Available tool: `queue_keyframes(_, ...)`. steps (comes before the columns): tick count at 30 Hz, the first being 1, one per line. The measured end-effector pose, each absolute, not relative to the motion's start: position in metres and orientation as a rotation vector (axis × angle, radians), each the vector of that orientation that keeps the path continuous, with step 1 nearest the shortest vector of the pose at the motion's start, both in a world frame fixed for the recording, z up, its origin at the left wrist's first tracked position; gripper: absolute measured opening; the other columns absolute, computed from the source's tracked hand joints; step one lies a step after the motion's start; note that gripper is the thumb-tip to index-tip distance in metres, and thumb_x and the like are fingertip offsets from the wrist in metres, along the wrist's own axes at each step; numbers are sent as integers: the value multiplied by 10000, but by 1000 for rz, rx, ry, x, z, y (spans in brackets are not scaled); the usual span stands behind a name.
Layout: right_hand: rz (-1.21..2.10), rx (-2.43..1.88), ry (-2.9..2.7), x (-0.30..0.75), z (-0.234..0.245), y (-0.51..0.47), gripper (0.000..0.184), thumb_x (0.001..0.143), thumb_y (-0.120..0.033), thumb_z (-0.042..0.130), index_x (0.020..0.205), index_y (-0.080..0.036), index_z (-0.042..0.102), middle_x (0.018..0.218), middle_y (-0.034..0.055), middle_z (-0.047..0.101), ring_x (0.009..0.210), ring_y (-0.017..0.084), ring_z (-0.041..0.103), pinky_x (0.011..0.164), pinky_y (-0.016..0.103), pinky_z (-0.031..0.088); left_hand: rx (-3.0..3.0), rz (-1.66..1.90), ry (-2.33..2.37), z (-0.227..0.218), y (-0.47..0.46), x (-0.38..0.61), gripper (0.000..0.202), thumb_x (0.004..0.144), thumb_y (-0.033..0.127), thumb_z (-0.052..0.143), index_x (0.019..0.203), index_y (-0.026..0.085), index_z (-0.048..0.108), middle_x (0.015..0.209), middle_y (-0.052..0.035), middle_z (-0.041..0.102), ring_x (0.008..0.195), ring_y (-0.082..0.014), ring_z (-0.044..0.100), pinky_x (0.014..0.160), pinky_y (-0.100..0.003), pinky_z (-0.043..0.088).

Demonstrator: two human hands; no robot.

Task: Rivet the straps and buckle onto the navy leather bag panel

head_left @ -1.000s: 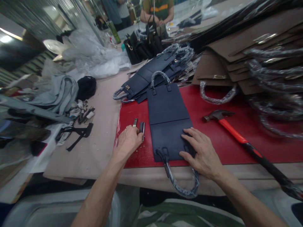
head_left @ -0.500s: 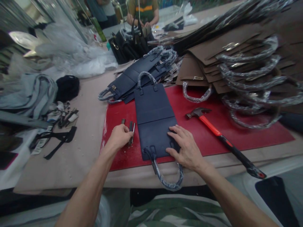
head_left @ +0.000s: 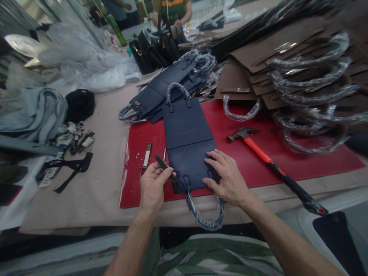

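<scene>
A navy bag panel (head_left: 186, 128) lies flat on a red mat (head_left: 138, 132), with plastic-wrapped handles at its far and near ends. My left hand (head_left: 153, 186) pinches a dark flat bar-like tool (head_left: 161, 162) beside the panel's near left corner, by the base of the near handle (head_left: 202, 220). Whether the hand also touches a strap there is hard to see. My right hand (head_left: 225, 176) rests on the panel's near right part, fingers spread. Left of the panel lie a metal tool with a pale face (head_left: 147, 155) and a thin metal rod (head_left: 165, 154).
A claw hammer (head_left: 257, 149) with a red and black handle lies on the right. Brown bag pieces (head_left: 244, 78) are piled at the far right, navy ones (head_left: 161, 86) behind the panel. Black straps (head_left: 76, 166) lie left. Across the table a person (head_left: 172, 11) handles black bags (head_left: 149, 51).
My left hand has lifted the dark bar-like tool from the mat and brought it right and nearer, to the panel's near left corner. The right hand stays on the panel.
</scene>
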State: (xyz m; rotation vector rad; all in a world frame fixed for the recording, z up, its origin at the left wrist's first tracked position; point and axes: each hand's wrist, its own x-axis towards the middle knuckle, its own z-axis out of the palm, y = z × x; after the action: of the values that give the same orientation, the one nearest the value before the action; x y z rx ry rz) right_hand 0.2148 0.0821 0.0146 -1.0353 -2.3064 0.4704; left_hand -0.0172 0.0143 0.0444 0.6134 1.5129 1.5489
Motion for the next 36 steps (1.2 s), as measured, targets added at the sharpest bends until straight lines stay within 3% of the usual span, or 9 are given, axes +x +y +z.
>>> queue_keyframes(4, 478, -1025, -2295, 214, 15, 83, 500, 839, -439, 681, 1251, -167, 603, 1413, 158, 549, 1357, 373, 443, 1096, 582, 399, 626, 1538, 1611, 38, 13, -10, 440, 731, 379, 827, 989, 130, 570, 874, -58, 728, 728, -188, 741, 661, -263, 606)
queue_keyframes(10, 430, -1008, -2300, 214, 14, 85, 495, 832, -432, 679, 1238, -157, 607, 1395, 164, 562, 1338, 383, 461, 1084, 583, 409, 565, 1546, 1479, 34, 5, -17, 664, 729, 355, 834, 1251, 139, 485, 974, -89, 744, 895, -235, 750, 827, -355, 613)
queue_keyframes(14, 415, -998, -2306, 214, 13, 86, 497, 837, -433, 672, 1242, -154, 602, 1398, 160, 560, 1334, 379, 463, 1089, 574, 407, 540, 1492, 1366, 33, -1, -25, 648, 694, 306, 865, 1219, 125, 531, 1031, -110, 740, 955, -237, 740, 875, -346, 603)
queue_keyframes(22, 433, -1004, -2288, 214, 12, 85, 492, 834, -449, 684, 1238, -178, 608, 1401, 148, 558, 1343, 374, 457, 1087, 584, 406, 595, 1528, 1376, 40, -1, -27, 509, 730, 304, 840, 1131, 163, 560, 992, -69, 736, 871, -228, 751, 704, -302, 636)
queue_keyframes(32, 486, -1041, -2288, 214, 14, 82, 524, 828, -452, 696, 1268, -182, 605, 1423, 149, 548, 1371, 368, 437, 1108, 582, 391, 1338, 1313, 1643, 41, 2, 7, 130, 911, 259, 637, 1015, 181, 630, 1030, -76, 739, 975, -203, 719, 929, -344, 578)
queue_keyframes(36, 488, -1040, -2296, 214, 14, 82, 532, 833, -461, 696, 1266, -166, 601, 1424, 153, 545, 1370, 367, 435, 1111, 570, 393, 1653, 1265, 1717, 34, -1, 8, 106, 921, 228, 606, 1005, 194, 663, 1020, -65, 739, 993, -197, 715, 917, -327, 576)
